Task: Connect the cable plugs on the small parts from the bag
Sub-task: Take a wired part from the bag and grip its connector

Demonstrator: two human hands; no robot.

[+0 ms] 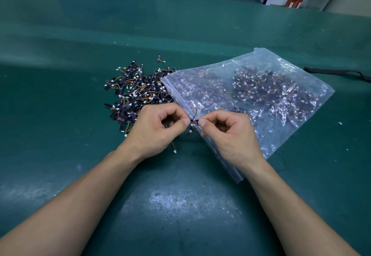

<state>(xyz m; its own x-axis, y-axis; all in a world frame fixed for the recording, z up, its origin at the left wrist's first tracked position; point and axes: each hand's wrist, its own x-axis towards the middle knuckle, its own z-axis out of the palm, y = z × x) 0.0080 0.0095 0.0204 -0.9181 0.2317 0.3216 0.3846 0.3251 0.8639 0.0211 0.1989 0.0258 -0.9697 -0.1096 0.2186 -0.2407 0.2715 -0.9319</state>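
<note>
Inspecting from my remote station, I record 1 small part [194, 122], a black strip with a short orange-and-yellow cable, held just above the table [180, 205] at the zip edge of the bag [265, 57].

Hands: the left hand [158, 129] has its fingers curled, thumb and forefinger pinching the strip's left end. The right hand [226, 133] is curled the same way and pinches the right end. The cable loops up from the strip. I cannot tell whether its plug is seated, because the fingertips cover that spot. 1 more cable with a white plug [174, 151] shows below the left hand.

Progress: a pile of parts [136, 95] lies on the table just left of the bag, touching its edge. The clear bag holds what looks like the larger share. In my judgement the job is in its early part. At this size I cannot tell which pieces in the pile are finished. Many white plugs there appear to sit at free cable ends, so a good deal may be left, besides everything inside the bag.
</note>
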